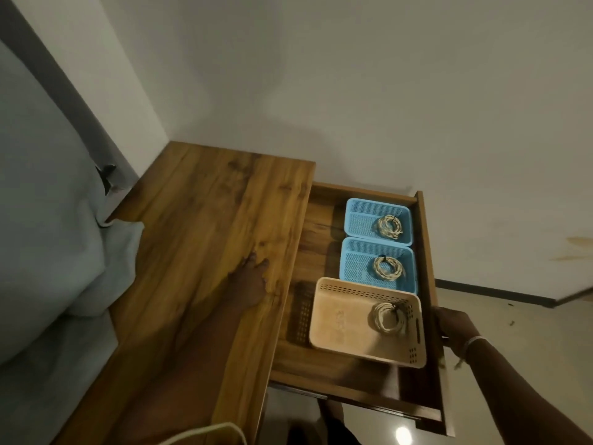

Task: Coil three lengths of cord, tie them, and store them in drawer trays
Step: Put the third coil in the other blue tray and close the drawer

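Head view: at the far left a pale grey bedding heap [48, 220] lies against the left edge of the wooden table [199, 236]. The left hand [248, 284] rests flat on the tabletop near its right edge, its grip released, fingers spread and holding nothing. Just right of that edge the drawer [321, 370] stands pulled out. Three trays sit in a row along the drawer's right side. The far blue tray [359, 210] holds a tied cord coil [389, 227]; the middle blue tray [356, 261], touching it, holds a second coil [387, 268]; the beige tray [337, 322], nearest the person and tilted slightly, holds a third coil [388, 317] by its right wall. The right hand [455, 326] has its grip clenched on the drawer's front panel, a light band on its wrist.
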### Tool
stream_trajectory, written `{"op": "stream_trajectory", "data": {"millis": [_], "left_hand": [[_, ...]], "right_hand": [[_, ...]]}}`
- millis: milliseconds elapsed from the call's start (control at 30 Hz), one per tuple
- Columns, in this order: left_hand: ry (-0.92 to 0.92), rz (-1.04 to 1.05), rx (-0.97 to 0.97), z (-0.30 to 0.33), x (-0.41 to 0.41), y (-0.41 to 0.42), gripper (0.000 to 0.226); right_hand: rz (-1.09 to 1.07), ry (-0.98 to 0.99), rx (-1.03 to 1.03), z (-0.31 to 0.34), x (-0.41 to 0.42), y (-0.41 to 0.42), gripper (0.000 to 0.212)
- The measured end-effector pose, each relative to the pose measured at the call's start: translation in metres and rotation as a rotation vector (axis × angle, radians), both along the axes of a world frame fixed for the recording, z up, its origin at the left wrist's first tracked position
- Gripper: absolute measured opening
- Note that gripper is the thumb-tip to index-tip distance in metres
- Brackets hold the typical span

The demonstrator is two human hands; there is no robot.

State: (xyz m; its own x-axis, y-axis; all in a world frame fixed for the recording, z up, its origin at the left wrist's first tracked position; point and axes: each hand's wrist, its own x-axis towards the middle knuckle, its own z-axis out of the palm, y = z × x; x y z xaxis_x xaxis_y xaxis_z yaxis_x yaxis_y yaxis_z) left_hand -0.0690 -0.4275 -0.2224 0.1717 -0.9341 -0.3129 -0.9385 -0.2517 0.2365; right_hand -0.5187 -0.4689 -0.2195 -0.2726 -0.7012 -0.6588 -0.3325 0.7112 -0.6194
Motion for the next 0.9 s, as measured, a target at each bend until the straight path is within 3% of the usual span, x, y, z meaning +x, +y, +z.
{"op": "stream_trajectory", "data": {"millis": [633,900], "left_hand": [[0.028,0.041,-0.028,0.004,-0.003,-0.004,0.054],[0.038,0.049,-0.001,0.007,-0.004,-0.004,0.053]], "right_hand": [[0.374,-0.372,0.083,0.000,0.160,-0.012,0.021],[0.618,-0.346,0.094,0.000,0.215,-0.020,0.022]]}}
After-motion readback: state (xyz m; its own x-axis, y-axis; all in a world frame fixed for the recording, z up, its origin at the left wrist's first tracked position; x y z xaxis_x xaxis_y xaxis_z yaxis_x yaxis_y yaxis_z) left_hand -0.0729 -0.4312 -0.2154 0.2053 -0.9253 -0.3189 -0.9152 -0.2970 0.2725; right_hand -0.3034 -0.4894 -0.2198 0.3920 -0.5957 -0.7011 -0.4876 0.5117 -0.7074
